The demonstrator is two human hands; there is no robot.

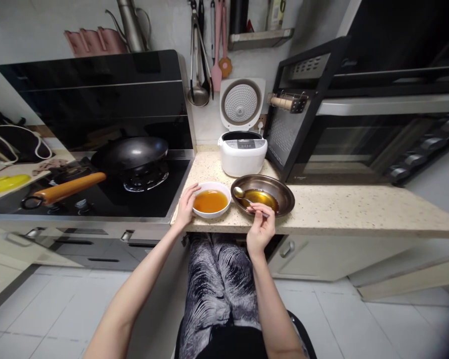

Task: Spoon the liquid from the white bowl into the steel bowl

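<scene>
My left hand (pixel 186 205) grips the left rim of a white bowl (pixel 211 215), which holds an amber-brown liquid (pixel 210 201). Just to its right stands a wide, dark metal bowl (pixel 286 197) with a shallow pool of golden, oily-looking liquid (pixel 265 198) in it. Pinched between the fingers of my right hand (pixel 261 229) is a metal spoon (pixel 239 192). The spoon's head points left and up, over the left part of the metal bowl. Both bowls rest on the speckled counter near its front edge.
A white rice cooker (pixel 244 155) with its lid raised stands behind the bowls. On the left, a wok (pixel 134 152) with a wooden handle (pixel 73 188) sits on the black stove. An oven (pixel 351 144) is at the right rear. Utensils (pixel 199 94) hang on the wall.
</scene>
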